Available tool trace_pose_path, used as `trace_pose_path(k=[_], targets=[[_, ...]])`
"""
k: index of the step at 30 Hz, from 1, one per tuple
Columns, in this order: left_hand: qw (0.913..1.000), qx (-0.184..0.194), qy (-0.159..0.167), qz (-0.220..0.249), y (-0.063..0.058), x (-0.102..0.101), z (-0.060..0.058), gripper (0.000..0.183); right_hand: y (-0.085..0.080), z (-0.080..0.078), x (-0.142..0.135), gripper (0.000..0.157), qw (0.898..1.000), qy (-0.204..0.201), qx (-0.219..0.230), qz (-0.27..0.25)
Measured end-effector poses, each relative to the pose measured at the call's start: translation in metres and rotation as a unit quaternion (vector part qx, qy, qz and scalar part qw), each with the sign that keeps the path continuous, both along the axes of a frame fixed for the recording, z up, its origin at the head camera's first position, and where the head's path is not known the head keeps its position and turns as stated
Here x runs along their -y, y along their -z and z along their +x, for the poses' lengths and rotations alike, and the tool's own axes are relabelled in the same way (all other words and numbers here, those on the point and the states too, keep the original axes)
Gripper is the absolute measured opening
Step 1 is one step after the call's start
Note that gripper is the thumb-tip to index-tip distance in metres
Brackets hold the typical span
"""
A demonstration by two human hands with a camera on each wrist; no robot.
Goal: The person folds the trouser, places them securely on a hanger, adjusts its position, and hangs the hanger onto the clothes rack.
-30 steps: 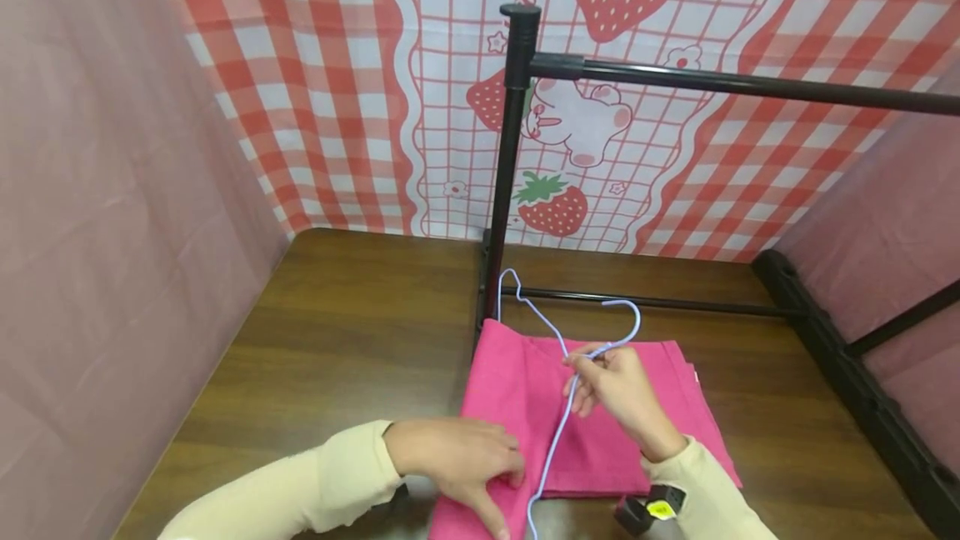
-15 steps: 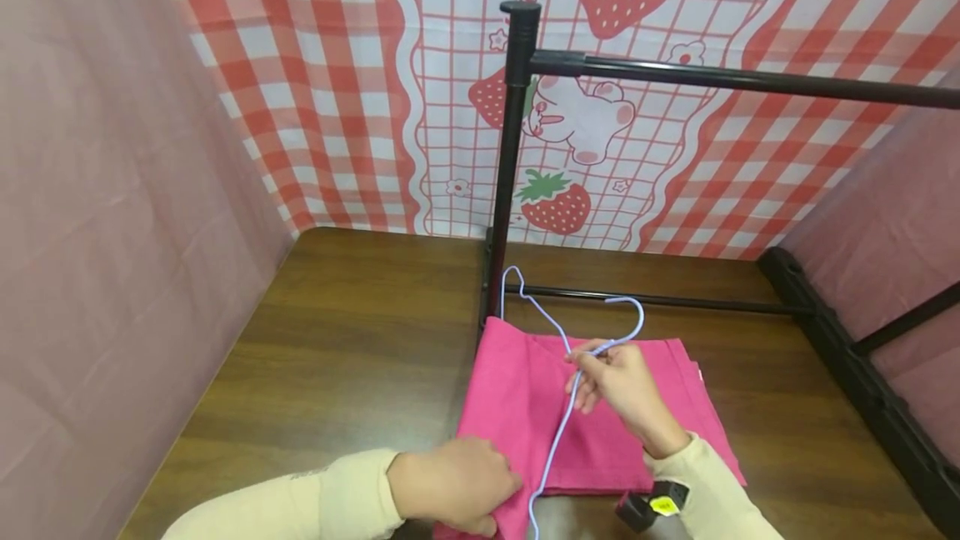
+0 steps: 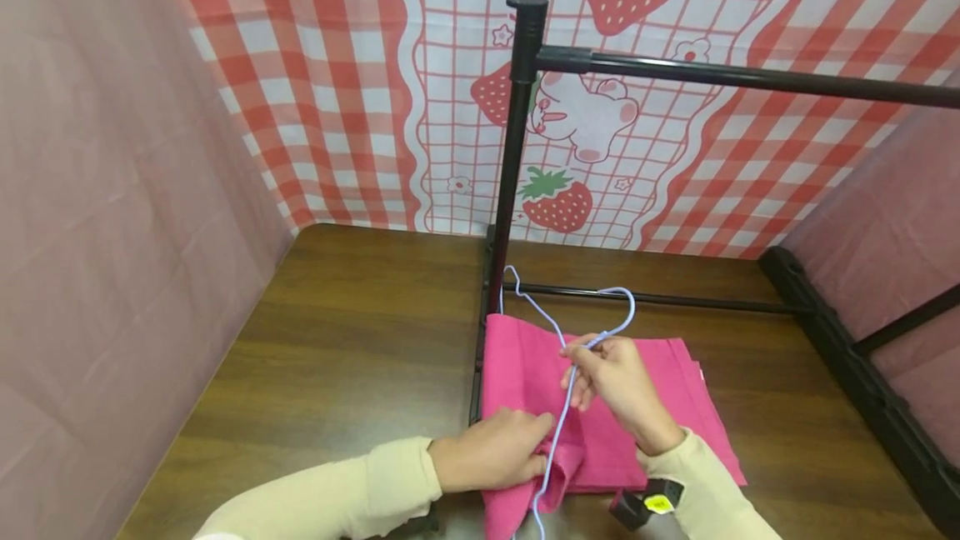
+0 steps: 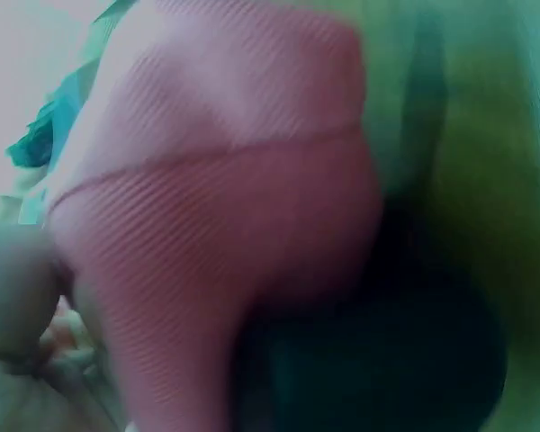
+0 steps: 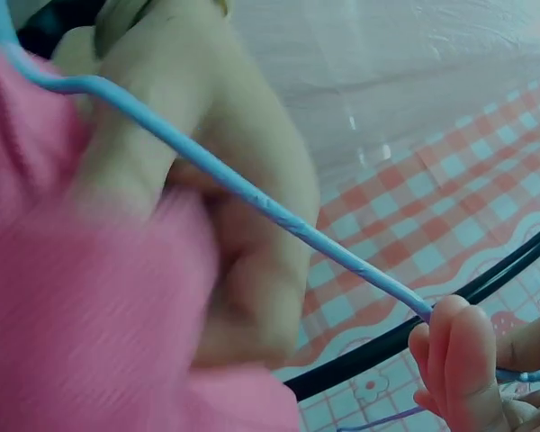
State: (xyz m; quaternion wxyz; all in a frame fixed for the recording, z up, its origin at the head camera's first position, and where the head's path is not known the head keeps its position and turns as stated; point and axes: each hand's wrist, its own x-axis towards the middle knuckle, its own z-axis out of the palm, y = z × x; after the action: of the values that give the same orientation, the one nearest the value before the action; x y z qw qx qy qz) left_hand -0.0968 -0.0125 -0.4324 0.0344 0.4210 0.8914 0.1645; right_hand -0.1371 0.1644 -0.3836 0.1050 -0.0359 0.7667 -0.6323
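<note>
My right hand (image 3: 618, 382) pinches a light blue wire hanger (image 3: 557, 432) just below its hook, over a folded pink cloth (image 3: 645, 440). My left hand (image 3: 491, 450) grips the cloth's front left part, where a fold bunches up against the hanger's near wire. Ribbed pink fabric (image 4: 216, 207) fills much of the left wrist view and hides most of that hand. From the right wrist, the hanger wire (image 5: 252, 193) crosses in front of my curled left hand (image 5: 225, 153), and my right fingertips (image 5: 459, 351) hold the wire's far end.
A black rack's upright post (image 3: 510, 165) rises just behind the cloth, with a top rail (image 3: 750, 77) and a low bar (image 3: 697, 302) running right. The brown wooden table (image 3: 352, 332) extends left. Checked and plain pink curtains (image 3: 150, 190) surround it.
My left hand has shifted right along the cloth, drawing its front left part against the hanger and bunching it. My right hand keeps its pinch, and the hook has tipped slightly left.
</note>
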Motion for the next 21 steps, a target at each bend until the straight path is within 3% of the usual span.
trace_pose_path(k=[3,6,7,9,12,14,17,21], targets=[[0.9969,0.06,0.05,0.013,0.004,-0.007,-0.005,0.021,-0.001,-0.001,0.001,0.025,1.0,0.007,0.001,-0.007],[0.9843,0.129,0.119,0.012,0.003,-0.004,-0.014,0.026,-0.001,-0.002,-0.002,0.026,1.0,0.013,0.007,-0.008],[0.983,0.129,0.13,0.007,0.003,-0.001,-0.017,0.024,0.0,-0.001,-0.002,0.026,1.0,0.015,0.01,-0.008],[0.9869,0.094,0.131,0.001,0.002,0.007,-0.023,0.02,0.002,-0.002,-0.004,0.026,1.0,0.019,0.014,-0.009],[0.9978,-0.012,0.063,-0.016,0.001,0.018,-0.032,0.018,0.003,-0.002,-0.006,0.027,0.999,0.023,0.019,-0.014],[0.9982,-0.045,-0.001,-0.04,0.001,0.026,-0.037,0.029,0.003,-0.003,-0.006,0.028,0.999,0.023,0.02,-0.017],[0.9952,-0.024,-0.067,-0.066,0.003,0.033,-0.045,0.056,0.002,-0.005,-0.004,0.031,0.999,0.016,0.021,-0.02],[0.9935,0.049,-0.084,-0.058,0.007,0.039,-0.053,0.079,0.001,-0.007,-0.001,0.032,0.999,0.007,0.026,-0.024]])
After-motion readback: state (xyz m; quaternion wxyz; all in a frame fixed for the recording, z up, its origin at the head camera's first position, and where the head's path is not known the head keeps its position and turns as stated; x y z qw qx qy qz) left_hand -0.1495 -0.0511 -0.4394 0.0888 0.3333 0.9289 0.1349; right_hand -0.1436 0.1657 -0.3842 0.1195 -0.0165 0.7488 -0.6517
